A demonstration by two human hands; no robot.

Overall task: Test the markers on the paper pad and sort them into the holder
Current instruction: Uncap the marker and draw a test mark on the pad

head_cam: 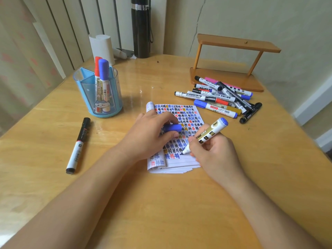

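While the blue marker (206,135) touches the paper pad (179,164) tip-down on the desk (161,203), the right hand (213,155) has fingers clamped round its barrel. Resting on the pad, the left hand (150,135) has fingers curled on the blue cap (171,127). Back left: holder (98,92) w/ 2 markers (103,78); back right: marker pile (221,97).
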